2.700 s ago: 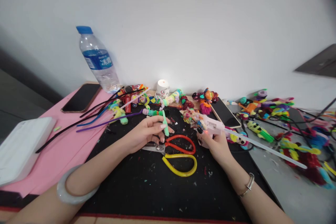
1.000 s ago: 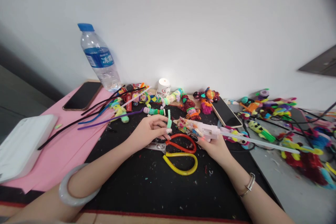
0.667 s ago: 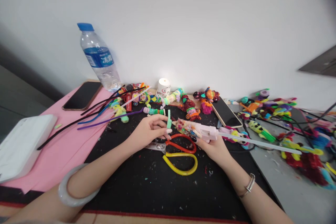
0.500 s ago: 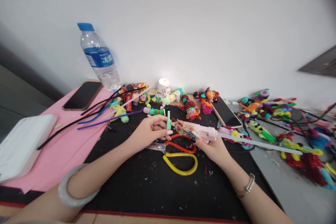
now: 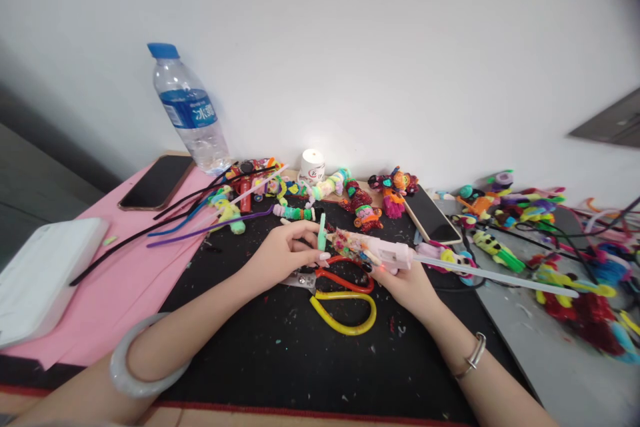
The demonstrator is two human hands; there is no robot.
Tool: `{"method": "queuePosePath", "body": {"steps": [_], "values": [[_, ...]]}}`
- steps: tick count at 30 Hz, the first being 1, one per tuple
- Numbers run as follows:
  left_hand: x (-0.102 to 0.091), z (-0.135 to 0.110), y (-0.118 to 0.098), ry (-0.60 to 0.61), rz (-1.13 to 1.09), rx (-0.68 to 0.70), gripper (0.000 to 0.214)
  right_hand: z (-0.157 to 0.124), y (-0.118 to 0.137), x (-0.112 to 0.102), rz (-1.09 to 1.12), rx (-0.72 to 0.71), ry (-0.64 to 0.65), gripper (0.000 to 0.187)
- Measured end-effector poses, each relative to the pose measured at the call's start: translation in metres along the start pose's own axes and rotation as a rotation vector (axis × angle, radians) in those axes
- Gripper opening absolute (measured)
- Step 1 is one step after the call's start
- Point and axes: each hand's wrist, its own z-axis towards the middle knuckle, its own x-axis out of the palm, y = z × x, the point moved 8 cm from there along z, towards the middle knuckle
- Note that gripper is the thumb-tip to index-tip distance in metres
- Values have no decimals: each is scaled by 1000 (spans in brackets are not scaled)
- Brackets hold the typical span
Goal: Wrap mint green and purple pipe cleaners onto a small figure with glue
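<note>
My left hand (image 5: 283, 255) pinches a short mint-green pipe-cleaner piece (image 5: 321, 232), held upright above the black mat (image 5: 280, 353). My right hand (image 5: 406, 280) grips a pink glue gun (image 5: 385, 253) crusted with coloured bits. Its nozzle points left and almost touches the green piece. A long clear glue stick (image 5: 500, 275) juts out of the back of the gun to the right. Just below both hands lie scissors with one red and one yellow handle (image 5: 343, 297).
A water bottle (image 5: 187, 113) stands at the back left beside a phone (image 5: 156, 182) on pink paper (image 5: 120, 280). Long pipe cleaners (image 5: 190, 220), small fuzzy figures (image 5: 390, 188), a white candle (image 5: 311, 165), a second phone (image 5: 431, 215) and a white box (image 5: 43, 277) surround the mat.
My right hand swung the glue gun left until its nozzle reached the green piece. My left hand turned the piece upright and moved it a little toward the gun.
</note>
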Motion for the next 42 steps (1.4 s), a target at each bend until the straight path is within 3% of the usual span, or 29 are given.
{"method": "queuePosePath", "body": {"steps": [18,42], "values": [[-3,2,3,-20,-33,-40,42,1,-1,0,-36,5,11,15],[-6,1,0,-70,-14,-29,34,0,2,8,-62,-26,119,12]]}}
